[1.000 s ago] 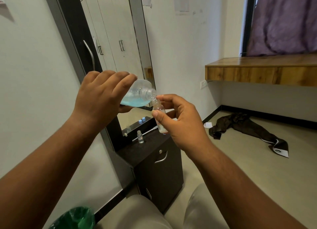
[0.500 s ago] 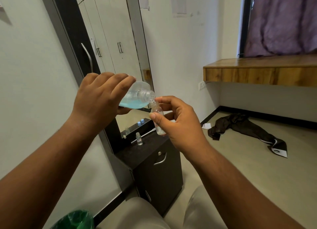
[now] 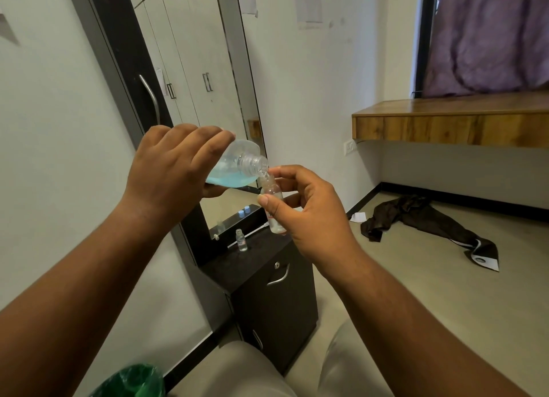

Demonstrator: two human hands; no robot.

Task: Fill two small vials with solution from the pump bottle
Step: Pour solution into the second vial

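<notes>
My left hand (image 3: 172,164) grips a clear bottle (image 3: 237,166) with blue solution, tipped on its side, its open threaded neck pointing right and down. My right hand (image 3: 306,215) pinches a small clear vial (image 3: 271,193) upright between thumb and fingers, its mouth right under the bottle's neck. A thin clear stream runs from the neck into the vial. A second small vial (image 3: 241,240) stands upright without a cap on the dark cabinet top (image 3: 252,263) below. Two blue caps (image 3: 244,212) lie on the ledge by the mirror.
A tall mirror (image 3: 196,78) leans on the wall behind the dark cabinet (image 3: 276,304). A green bin (image 3: 133,381) sits at the bottom left. A wooden shelf (image 3: 451,123) juts from the right wall. Dark cloth (image 3: 421,218) lies on the floor. My knees show at the bottom.
Both hands hold nearly the same pose; the bottle stays tipped at the vial's mouth. The view has shifted slightly.
</notes>
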